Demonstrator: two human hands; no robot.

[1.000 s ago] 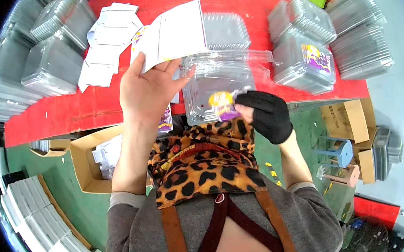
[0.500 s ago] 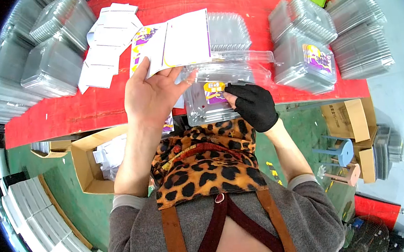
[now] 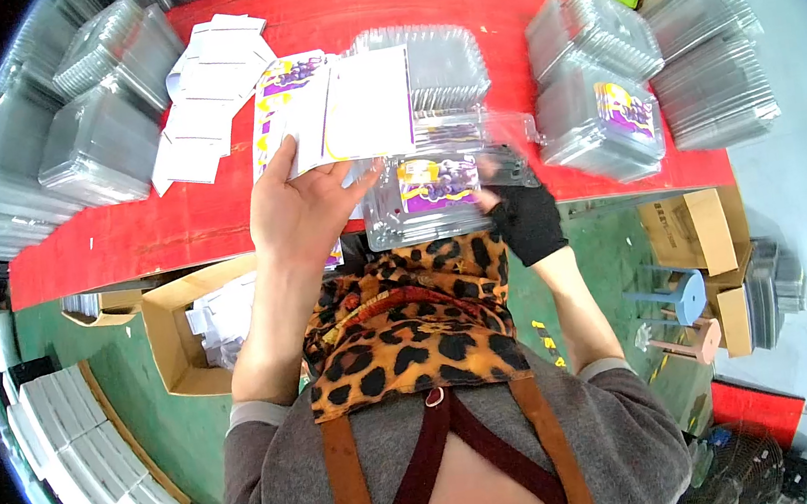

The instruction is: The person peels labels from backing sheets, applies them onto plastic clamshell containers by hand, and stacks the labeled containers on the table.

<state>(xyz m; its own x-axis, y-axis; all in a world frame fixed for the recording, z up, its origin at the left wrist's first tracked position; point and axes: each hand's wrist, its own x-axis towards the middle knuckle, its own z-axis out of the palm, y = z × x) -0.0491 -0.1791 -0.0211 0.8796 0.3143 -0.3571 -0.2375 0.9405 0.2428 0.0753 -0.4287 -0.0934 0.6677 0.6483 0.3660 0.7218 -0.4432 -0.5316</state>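
Single camera, worn on my head, facing forward and steeply down. Wide round field, corners black. My apron (image 3: 416,351) lies close, low centre; left hand (image 3: 302,204) and right hand (image 3: 522,207) mid-view; red table (image 3: 149,233) beyond, reaching the top; green floor (image 3: 152,374) lower, both sides.

Your lighting's bright and pretty even, with some glare off the clear plastic stacks (image 3: 98,143). Your gloved right hand (image 3: 526,212) has motion blur, fisheye bends the white boxes (image 3: 94,441), corners black.
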